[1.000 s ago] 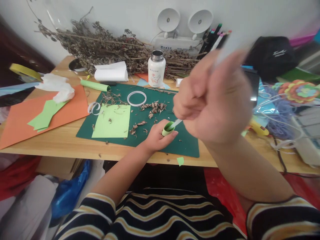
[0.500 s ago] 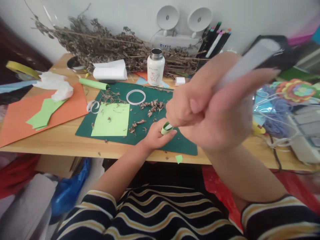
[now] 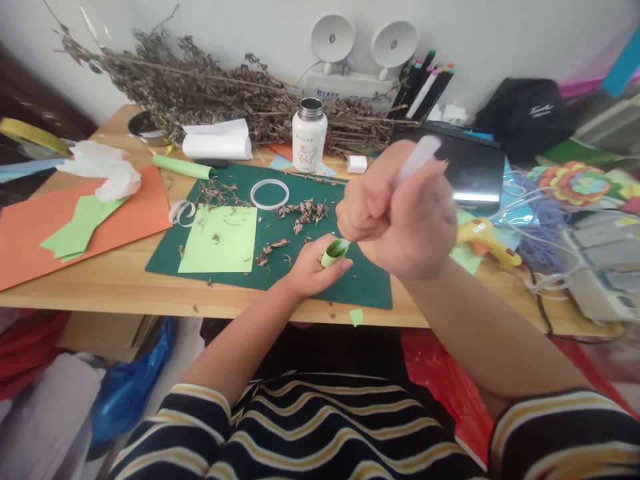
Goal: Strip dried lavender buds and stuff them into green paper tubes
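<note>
Near the front of the dark green mat (image 3: 300, 291), my left hand (image 3: 316, 267) is wrapped round a green paper tube (image 3: 334, 253), its open end facing up. Above and to the right, my right hand (image 3: 403, 207) is closed round a whitish translucent stick (image 3: 419, 159). One end sticks out above the thumb; the lower end reaches the mouth of the tube. How deep it goes inside is hidden. Left of my hands, a light green paper square (image 3: 220, 241) lies on the mat, with dried leaves (image 3: 306, 212) beside it.
A white bottle (image 3: 309, 139) stands behind the mat, before dried branches (image 3: 210, 87). White tape ring (image 3: 270, 194) lies on the mat. Orange paper (image 3: 135, 220) is at left. A yellow glue gun (image 3: 487, 241) and black box (image 3: 477, 167) are at right.
My right hand has moved down and away from the camera with the stick, closer to the tube. My left hand still holds the tube. The glue gun and black box now show.
</note>
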A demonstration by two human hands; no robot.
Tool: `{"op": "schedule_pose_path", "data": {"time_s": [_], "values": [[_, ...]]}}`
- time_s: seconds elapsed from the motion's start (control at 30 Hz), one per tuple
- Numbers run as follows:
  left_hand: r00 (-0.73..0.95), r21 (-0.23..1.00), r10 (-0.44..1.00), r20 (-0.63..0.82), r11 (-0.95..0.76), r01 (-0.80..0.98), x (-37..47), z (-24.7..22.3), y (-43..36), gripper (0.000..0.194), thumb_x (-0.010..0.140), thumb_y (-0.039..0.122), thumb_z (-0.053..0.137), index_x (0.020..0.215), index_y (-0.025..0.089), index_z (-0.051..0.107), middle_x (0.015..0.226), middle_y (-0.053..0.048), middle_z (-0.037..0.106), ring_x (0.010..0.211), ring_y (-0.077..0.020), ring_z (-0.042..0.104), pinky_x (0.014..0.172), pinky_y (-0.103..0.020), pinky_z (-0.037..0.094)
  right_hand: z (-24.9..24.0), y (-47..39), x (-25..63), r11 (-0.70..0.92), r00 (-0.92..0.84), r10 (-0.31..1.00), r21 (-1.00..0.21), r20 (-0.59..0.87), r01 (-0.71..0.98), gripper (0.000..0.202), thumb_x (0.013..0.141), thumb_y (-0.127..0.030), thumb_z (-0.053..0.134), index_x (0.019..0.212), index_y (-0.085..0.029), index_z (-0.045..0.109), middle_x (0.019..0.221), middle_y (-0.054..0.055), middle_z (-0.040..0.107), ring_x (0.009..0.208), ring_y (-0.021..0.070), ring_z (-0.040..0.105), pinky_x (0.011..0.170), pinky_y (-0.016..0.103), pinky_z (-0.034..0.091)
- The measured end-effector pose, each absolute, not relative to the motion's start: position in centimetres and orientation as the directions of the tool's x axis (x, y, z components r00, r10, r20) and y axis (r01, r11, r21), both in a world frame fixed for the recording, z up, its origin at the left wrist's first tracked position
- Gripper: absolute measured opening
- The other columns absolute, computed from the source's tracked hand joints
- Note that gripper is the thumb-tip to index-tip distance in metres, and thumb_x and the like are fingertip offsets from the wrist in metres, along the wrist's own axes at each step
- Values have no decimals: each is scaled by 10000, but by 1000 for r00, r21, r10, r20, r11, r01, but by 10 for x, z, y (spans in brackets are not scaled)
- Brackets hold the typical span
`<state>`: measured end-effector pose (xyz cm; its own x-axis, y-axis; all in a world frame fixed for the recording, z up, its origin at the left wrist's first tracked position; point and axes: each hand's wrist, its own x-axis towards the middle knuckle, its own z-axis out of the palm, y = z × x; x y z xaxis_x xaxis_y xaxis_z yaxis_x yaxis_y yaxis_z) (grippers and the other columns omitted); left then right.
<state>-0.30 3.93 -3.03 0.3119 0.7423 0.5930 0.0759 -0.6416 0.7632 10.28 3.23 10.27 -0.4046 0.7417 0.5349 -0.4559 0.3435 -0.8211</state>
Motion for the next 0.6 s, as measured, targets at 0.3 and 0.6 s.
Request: {"op": "schedule_pose_path", "data": {"time_s": [0.3,0.6], "values": [[370,718,690,622,-691,80,-4,-36,38,259,792,431,475,702,188,478,588,-1,526,523,-106,474,508,-241,416,116,25,100,262,-483,728,-849,486,-460,368,836,-371,504,525,-200,407,510,-54,325,405,62,288,385,246,241],[387,707,673,630,-704,73,-6,-31,37,279,818,424,429,681,190,491,575,-8,549,524,-113,494,509,-249,447,106,24,98,241,-491,726,-847,481,-474,325,842,-394,489,586,-203,428,506,-71,270,425,56,263,406,233,244]]}}
